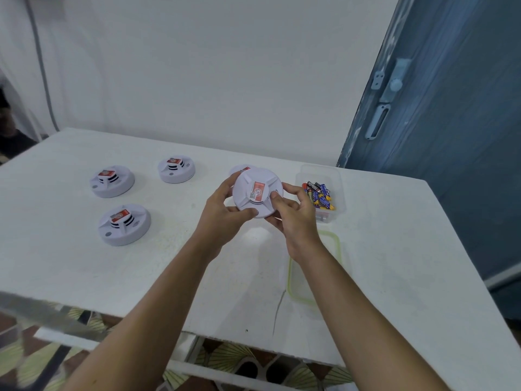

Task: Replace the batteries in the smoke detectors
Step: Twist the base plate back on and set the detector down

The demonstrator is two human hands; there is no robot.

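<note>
While the back has yet to be opened, the round white plastic smoke detector with a red label (257, 193) is held up off the white tabletop (141, 277), above its middle, with the labelled face tilted toward the camera. The left hand (225, 210) curls its fingers round the left rim, with the thumb pressed on the lower edge. The right hand (293, 218) grasps the opposite rim, its thumb on the face. Gripping the two sides like this probably prepares a twist to separate the body from its base.

Just behind the held unit, toward the far edge, a second detector (239, 168) is mostly hidden. Three more rest label-up on the left half: one near the far edge (176, 169), one further left (112, 182), and one nearer the front (124, 224). That makes five detectors, apparently laid apart so that each can be handled in turn.

One clear plastic tub (340, 198) stands just right of the hands, within easy reach. It holds a loose heap of blue-and-yellow batteries (320, 196), too jumbled to count. Its single green-rimmed clear lid (288, 277) lies flat on the tabletop nearer the front edge, leaving the tub open.
</note>
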